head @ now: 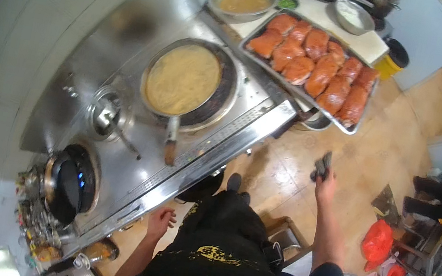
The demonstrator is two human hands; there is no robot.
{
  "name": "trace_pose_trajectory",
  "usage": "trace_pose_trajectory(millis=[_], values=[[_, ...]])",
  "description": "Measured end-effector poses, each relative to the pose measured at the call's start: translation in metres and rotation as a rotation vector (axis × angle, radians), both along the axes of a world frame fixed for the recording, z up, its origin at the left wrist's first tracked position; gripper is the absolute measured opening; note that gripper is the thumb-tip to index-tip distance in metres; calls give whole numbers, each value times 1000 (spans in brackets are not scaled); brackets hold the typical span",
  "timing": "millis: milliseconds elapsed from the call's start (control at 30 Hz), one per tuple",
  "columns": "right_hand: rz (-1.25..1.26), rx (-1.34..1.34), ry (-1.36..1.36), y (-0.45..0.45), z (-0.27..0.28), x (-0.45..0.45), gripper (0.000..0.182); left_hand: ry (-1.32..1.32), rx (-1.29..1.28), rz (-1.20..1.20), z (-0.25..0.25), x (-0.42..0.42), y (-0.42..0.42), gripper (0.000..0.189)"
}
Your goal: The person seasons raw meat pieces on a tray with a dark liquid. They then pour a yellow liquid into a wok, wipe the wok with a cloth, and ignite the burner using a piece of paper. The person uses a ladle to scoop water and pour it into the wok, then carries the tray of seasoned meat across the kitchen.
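Observation:
My right hand (326,186) grips a dark, crumpled cloth (322,167) over the tiled floor, out to the right of my body. Near the front edge of the steel cooking range, my left hand (161,221) hangs with its fingers loosely curled and nothing visible in it. A wide pan (183,80) of yellowish, frothy liquid sits on a burner, its handle pointing towards me. Beyond it, a metal tray (353,129) bears several glazed, reddish-brown pieces of meat. To the left, a steel ladle (127,142) rests in a round metal pot (105,115).
A dark wok (65,188) stands over blue flames at the left. A bowl of brown liquid (245,2), a bowl of white powder (353,17) and a yellow bucket (390,66) are at the back. At right are a red plastic bag (378,241) and a stool (417,243).

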State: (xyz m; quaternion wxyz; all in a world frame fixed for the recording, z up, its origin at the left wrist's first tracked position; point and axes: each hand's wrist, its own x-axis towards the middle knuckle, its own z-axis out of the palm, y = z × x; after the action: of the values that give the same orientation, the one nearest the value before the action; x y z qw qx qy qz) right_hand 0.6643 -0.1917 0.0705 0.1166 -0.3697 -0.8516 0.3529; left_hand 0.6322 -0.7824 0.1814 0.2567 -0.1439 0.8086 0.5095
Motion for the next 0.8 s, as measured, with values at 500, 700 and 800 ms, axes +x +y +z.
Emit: trace_pose_trajectory(millis=[500, 700, 800], values=[[-1211, 147, -82, 23, 29, 304, 45, 285, 523, -924, 105, -207, 429, 21], [-1500, 73, 57, 26, -4, 322, 47, 180, 493, -1227, 99, -180, 569, 22], [-1578, 59, 72, 54, -36, 340, 49, 164, 421, -1377, 83, -140, 633, 19]])
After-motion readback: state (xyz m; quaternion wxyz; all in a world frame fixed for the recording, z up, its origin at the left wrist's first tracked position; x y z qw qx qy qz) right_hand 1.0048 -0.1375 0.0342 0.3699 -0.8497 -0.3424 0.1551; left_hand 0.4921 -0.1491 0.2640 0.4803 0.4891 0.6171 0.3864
